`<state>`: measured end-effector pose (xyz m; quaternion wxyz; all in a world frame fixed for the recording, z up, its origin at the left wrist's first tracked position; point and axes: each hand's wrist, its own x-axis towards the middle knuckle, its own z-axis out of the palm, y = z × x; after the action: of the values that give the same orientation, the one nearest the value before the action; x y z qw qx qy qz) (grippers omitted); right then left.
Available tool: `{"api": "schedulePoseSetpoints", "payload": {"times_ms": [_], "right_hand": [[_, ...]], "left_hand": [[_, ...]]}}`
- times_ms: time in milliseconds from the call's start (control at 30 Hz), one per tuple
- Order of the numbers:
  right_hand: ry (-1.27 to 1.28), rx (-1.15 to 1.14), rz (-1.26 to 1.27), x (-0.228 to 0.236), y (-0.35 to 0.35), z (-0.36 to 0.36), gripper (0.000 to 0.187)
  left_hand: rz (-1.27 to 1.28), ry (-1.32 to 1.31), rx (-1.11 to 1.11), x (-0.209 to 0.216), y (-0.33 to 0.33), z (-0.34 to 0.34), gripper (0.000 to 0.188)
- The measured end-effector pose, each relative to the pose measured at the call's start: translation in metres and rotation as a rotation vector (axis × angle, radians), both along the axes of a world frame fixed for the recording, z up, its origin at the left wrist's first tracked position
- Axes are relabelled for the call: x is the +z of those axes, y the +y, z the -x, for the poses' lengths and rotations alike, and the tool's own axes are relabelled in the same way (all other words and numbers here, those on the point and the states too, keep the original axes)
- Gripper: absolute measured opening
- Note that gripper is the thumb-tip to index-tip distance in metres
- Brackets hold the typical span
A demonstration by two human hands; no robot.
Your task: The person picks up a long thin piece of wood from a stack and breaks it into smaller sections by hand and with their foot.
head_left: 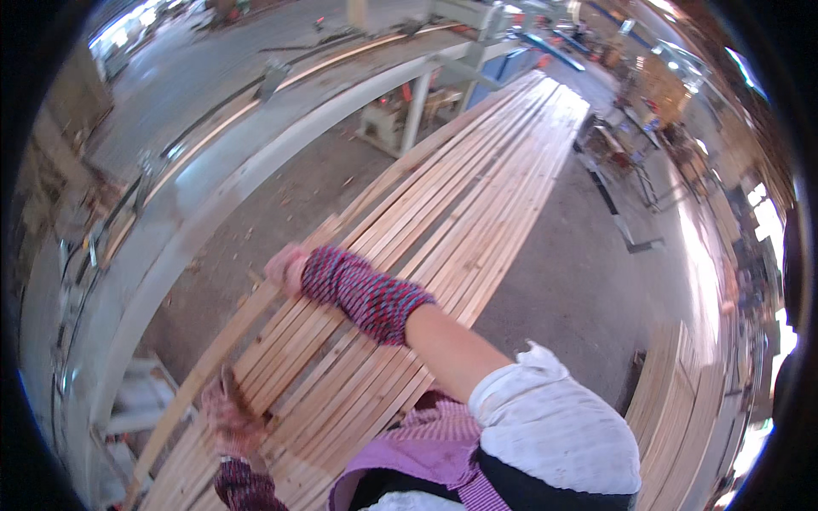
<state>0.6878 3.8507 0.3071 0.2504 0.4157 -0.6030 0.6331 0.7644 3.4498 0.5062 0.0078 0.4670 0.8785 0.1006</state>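
Note:
Long, pale wooden strips (477,213) lie side by side in a stack running from below me to the far right. My right hand (288,269), in a pinkish work glove under a red-and-blue knitted cuff, reaches across to the stack's left edge. Its fingers look closed around an outer wooden strip (209,362) that sits a little apart from the others; motion blurs them. Closer to me, my left hand (232,419) wears a similar stained glove. It rests on the near left strips with thumb and fingers apart; some fingertips are hidden.
A pale metal machine frame (213,200) with a rail curves along the left. More boards (673,409) are piled at the lower right. A dark metal bar (609,200) stands near the stack's far right side. Concrete floor (554,281) shows between.

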Motion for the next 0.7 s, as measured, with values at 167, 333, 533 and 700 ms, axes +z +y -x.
{"api": "schedulePoseSetpoints", "payload": {"times_ms": [167,333,533,700], "right_hand": [[-0.292,-0.049,-0.241,-0.045,-0.010,0.039,0.019],[-0.580,-0.720,-0.833,-0.021,-0.033,0.030,0.017],[-0.527,-0.475,-0.693,0.006,-0.024,0.016,0.021],[0.138,0.111,-0.080,0.007,0.012,-0.003,0.022]], "left_hand": [[0.068,0.055,0.019,-0.038,-0.026,0.024,0.111],[0.098,0.025,0.103,-0.038,-0.027,0.028,0.123],[-0.045,0.045,-0.027,-0.042,-0.022,0.023,0.113],[-0.013,-0.071,-0.050,-0.019,-0.012,0.017,0.112]]}}
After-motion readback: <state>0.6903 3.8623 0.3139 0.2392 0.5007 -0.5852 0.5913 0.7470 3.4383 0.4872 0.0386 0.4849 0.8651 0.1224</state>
